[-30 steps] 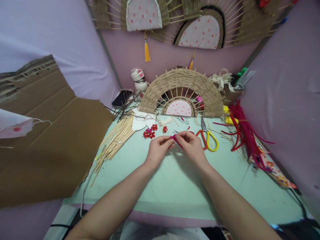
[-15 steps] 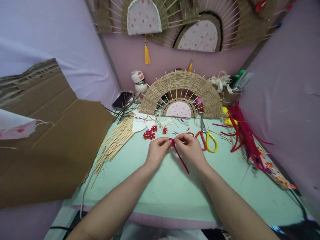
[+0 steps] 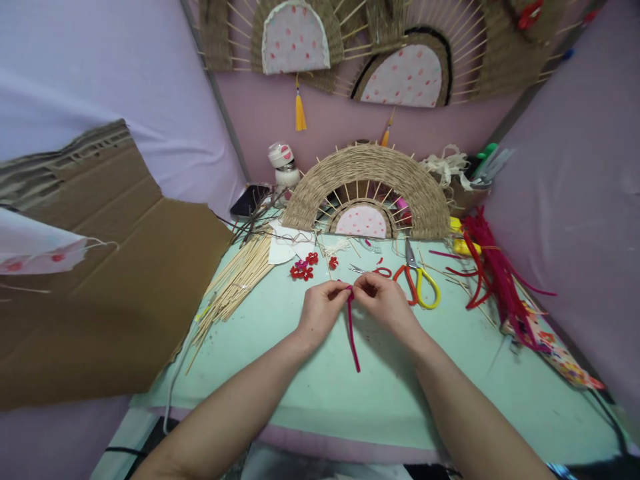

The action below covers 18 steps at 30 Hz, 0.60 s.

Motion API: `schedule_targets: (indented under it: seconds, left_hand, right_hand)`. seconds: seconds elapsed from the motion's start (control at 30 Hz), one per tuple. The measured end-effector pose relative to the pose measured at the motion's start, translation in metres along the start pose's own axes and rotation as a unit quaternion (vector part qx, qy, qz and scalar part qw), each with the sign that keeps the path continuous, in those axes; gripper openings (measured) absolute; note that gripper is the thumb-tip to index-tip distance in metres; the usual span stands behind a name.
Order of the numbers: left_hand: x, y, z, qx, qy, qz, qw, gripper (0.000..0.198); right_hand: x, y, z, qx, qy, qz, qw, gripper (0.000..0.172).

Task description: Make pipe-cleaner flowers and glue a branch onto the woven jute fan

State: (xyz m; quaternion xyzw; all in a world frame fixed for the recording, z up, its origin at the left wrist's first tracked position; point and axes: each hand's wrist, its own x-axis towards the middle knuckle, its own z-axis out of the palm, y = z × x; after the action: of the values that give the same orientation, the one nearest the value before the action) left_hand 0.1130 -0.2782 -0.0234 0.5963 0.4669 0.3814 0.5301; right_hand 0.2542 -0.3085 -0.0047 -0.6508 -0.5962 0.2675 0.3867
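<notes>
Both my hands meet over the middle of the pale green table (image 3: 305, 390), pinching one magenta pipe cleaner (image 3: 353, 340). My left hand (image 3: 323, 308) grips it between thumb and forefinger, and my right hand (image 3: 383, 300) holds it right beside. A small bent part of the pipe cleaner shows at the fingertips, while its long free end hangs down toward me. Just beyond my hands lie several small red flowers (image 3: 304, 268), one with magenta in it. Small scissors (image 3: 383, 272) and larger scissors with orange and yellow handles (image 3: 429, 288) rest past my right hand.
A woven twine fan (image 3: 367, 163) stands at the back. Thin wooden sticks (image 3: 235, 283) and a cardboard sheet (image 3: 115, 300) are on the left. Red and magenta pipe cleaners (image 3: 500, 273) lie bundled at right. Behind the fan are white jars (image 3: 286, 175) and a pen holder (image 3: 470, 193).
The pipe cleaner's free end has swung from pointing down-right to hanging nearly straight toward me. My hands stay pinched together on it. The whole view has shifted slightly.
</notes>
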Motion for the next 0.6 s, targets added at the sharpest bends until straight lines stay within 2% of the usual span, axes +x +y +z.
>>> schedule_targets:
  seconds: [0.17,0.27,0.37,0.47,0.6]
  left_hand:
    - [-0.004,-0.002,0.001,0.061,-0.004,0.024,0.998,0.016]
    - [-0.002,-0.003,0.001,0.076,0.000,0.026,0.997,0.014]
    - [0.005,-0.002,0.000,0.000,0.009,-0.032,0.999,0.011]
    - [0.012,0.001,-0.001,-0.111,0.019,-0.111,0.987,0.016]
    - [0.013,0.005,-0.002,-0.173,0.025,-0.135,0.975,0.022]
  right_hand:
    - [0.001,0.003,0.001,-0.046,-0.027,-0.015,0.998,0.010]
    - [0.001,0.003,0.003,-0.055,-0.022,-0.019,0.998,0.010]
    - [0.004,0.004,0.003,0.021,-0.018,0.022,0.999,0.016]
    - [0.008,0.007,0.001,0.140,-0.017,0.091,0.986,0.030]
    - [0.010,0.013,0.002,0.201,-0.008,0.116,0.973,0.034]
